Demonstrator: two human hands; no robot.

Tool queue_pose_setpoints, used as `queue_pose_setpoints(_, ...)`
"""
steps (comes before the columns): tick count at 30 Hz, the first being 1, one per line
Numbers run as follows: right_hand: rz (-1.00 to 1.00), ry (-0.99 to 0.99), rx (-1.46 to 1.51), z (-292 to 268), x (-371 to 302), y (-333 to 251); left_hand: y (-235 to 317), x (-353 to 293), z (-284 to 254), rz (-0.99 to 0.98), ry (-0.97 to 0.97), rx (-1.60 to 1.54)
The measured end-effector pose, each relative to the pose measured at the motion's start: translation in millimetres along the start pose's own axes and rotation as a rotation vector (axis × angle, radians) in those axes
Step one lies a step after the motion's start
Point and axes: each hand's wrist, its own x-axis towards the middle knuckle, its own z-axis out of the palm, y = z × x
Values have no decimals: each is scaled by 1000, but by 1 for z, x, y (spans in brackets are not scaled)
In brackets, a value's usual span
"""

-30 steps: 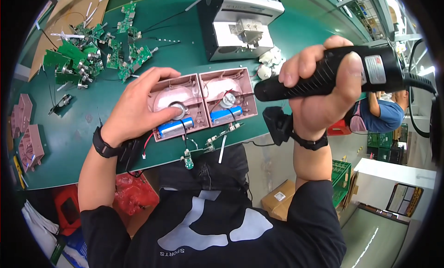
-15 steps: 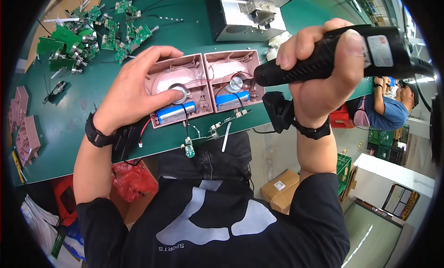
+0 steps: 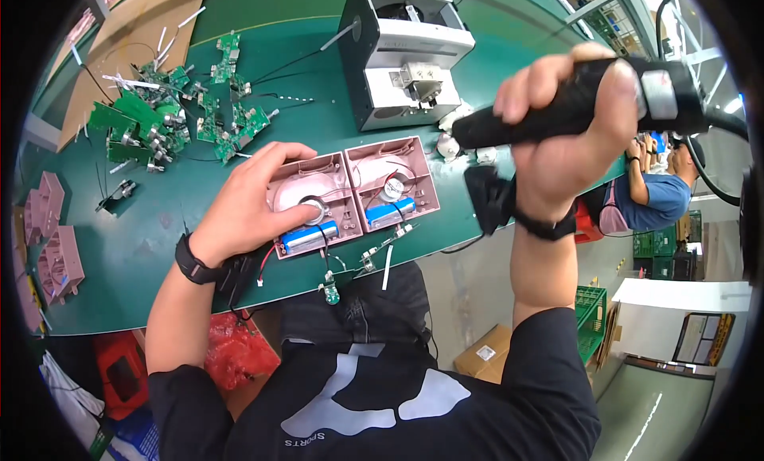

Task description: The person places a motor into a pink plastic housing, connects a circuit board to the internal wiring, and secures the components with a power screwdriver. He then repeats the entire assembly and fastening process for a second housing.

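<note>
Two pink plastic housing halves stand side by side on the bench. The left housing (image 3: 350, 225) has a blue battery cell (image 3: 310, 237) and a round metal part under my thumb; my left hand (image 3: 251, 198) grips its left side. In the right housing (image 3: 430, 192) sit another blue battery cell (image 3: 391, 212) and a round silver part (image 3: 392, 190) with red wires. Small green circuit boards (image 3: 331, 290) hang on wires at the near edge. My right hand (image 3: 569, 130) is closed around a black corded electric screwdriver (image 3: 549, 119), held up right of the housings, apart from them.
A heap of green circuit boards (image 3: 143, 126) lies at the far left beside cardboard (image 3: 127, 47). More pink housings (image 3: 60, 262) stand at the left edge. A metal-fronted machine (image 3: 410, 71) stands behind. A person in blue (image 3: 664, 190) sits farther right.
My right hand has drawn the screwdriver rightward, away from the right housing's edge. My left hand keeps its hold on the left housing. The whole view has shifted.
</note>
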Motion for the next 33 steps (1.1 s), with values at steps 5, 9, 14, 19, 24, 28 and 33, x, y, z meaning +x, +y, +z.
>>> queue_pose_setpoints(5,-111,128,-200,5,52,18,2,-3,1,2,4,22)
queue_pose_setpoints(9,79,207,-235,19,54,25,4,-2,0,-57,-30,10)
queue_pose_setpoints(14,96,68,-211,-12,32,20,-5,-4,6,-36,52,-1)
queue_pose_setpoints(19,196,-26,106,-5,-27,-35,-10,0,4,50,70,7)
queue_pose_setpoints(24,169,-111,161,15,-63,-22,-9,0,7,29,54,-23)
queue_pose_setpoints(28,143,-152,66,20,-68,2,-7,-2,9,27,54,-30)
queue_pose_setpoints(33,148,-194,94,20,-69,12,-10,-5,10,38,58,-42)
